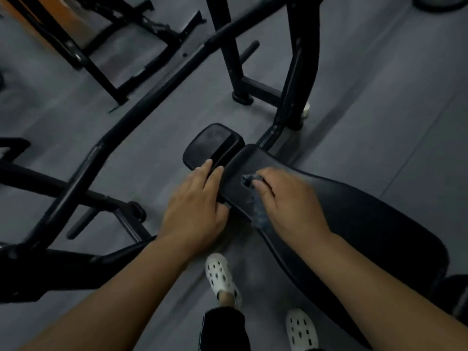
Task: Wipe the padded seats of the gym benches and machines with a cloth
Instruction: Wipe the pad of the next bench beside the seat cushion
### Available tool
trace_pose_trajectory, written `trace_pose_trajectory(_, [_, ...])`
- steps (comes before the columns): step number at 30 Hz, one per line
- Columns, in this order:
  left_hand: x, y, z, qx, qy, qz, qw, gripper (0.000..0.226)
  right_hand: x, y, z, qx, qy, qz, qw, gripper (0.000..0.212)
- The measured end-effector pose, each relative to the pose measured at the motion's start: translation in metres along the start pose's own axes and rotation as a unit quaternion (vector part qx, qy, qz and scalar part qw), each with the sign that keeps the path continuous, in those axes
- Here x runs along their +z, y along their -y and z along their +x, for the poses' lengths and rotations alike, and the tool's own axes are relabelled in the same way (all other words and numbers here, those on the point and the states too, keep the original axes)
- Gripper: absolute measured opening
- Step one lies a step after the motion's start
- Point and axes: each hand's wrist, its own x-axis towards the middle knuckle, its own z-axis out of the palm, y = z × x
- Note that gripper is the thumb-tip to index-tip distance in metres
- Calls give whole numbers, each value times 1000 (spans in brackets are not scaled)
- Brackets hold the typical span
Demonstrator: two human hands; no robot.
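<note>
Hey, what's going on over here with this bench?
A person is bending over it, cleaning the black padding. Their right hand holds a dark cloth bunched against the long pad, near its narrow end. The left hand rests with fingers straight across the gap between that pad and the small seat pad. The picture is dim and blurred, so how much has been wiped cannot be told.

You are looking down at a dull grey floor (379, 72) with faint seams running across it, all dimly lit. A long bent black bar (157, 93) crosses it on a slant. Behind it stand two black uprights (227, 46) on a cross brace — and, top left, another black frame (101, 78) sits beside an orange panel (73, 16).
</note>
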Motion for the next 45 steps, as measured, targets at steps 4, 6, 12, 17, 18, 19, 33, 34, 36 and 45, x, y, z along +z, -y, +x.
trace_pose_trajectory(4, [64, 44, 50, 19, 25, -25, 999, 72, 68, -31, 40, 33, -10, 13, 999, 26])
trace_pose_trajectory(6, [93, 63, 71, 30, 40, -32, 998, 71, 101, -45, 56, 63, -14, 15, 998, 23])
trace_pose_trajectory(12, [150, 85, 122, 83, 87, -64, 991, 70, 152, -80, 75, 169, -64, 13, 983, 25])
trace_pose_trajectory(17, [157, 114, 166, 75, 82, -73, 991, 68, 172, -73, 103, 200, -44, 20, 979, 23])
trace_pose_trajectory(18, [156, 124, 174, 64, 79, -73, 992, 71, 178, -70, 114, 199, -39, 28, 979, 23])
trace_pose_trajectory(19, [156, 134, 183, 48, 79, -72, 993, 73, 185, -68, 128, 197, -38, 39, 979, 23])
trace_pose_trajectory(33, [210, 243, 301, -27, 69, 0, 997, 70, 347, -145, 292, 111, -6, -126, 986, 48])
trace_pose_trajectory(34, [214, 246, 307, -31, 73, -1, 997, 71, 362, -148, 286, 95, 14, -150, 984, 52])
trace_pose_trajectory(36, [219, 248, 320, -30, 76, -1, 997, 71, 385, -150, 276, 95, 53, -195, 975, 60])
trace_pose_trajectory(45, [234, 277, 345, -21, 45, -18, 999, 72, 423, -154, 332, 29, 120, -244, 962, 71])
